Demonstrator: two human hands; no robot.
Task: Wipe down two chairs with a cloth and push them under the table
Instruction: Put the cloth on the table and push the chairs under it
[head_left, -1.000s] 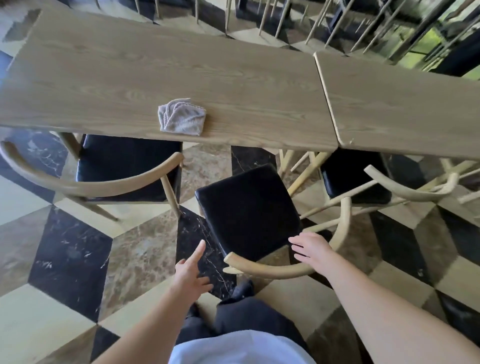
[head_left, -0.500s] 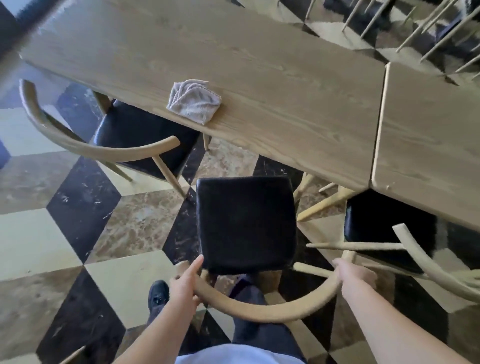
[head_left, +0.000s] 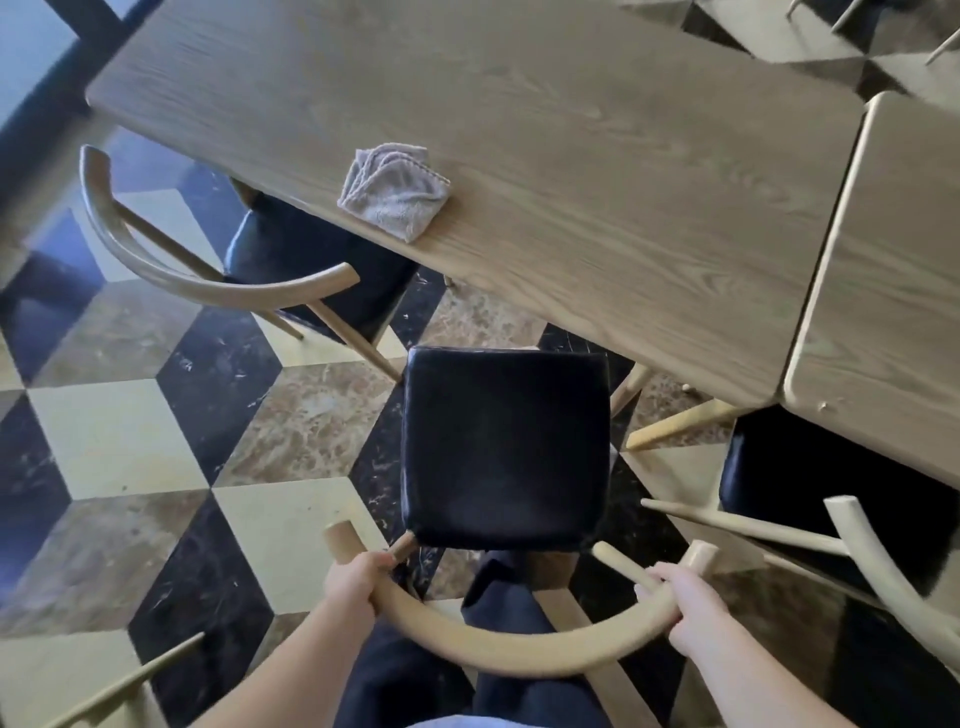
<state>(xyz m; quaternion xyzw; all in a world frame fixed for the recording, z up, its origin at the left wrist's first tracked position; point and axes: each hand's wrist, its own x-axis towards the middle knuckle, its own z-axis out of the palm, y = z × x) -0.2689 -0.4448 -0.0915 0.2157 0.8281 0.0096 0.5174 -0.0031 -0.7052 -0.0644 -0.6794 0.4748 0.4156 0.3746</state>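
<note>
A chair with a black seat and a curved pale wooden backrest stands in front of me, its seat just short of the table edge. My left hand grips the left end of the backrest. My right hand grips its right end. A second chair of the same kind sits to the left, its seat partly under the wooden table. A folded grey cloth lies on the table near its front edge, apart from both hands.
A third chair is tucked under a second tabletop at the right. A wooden chair part juts in at the bottom left. The floor is tiled in black, brown and cream diamonds. My dark trousers show below the backrest.
Both hands went from hovering near the backrest to closing on its two ends. The chair turned square to me, and my view swung right and closer over it.
</note>
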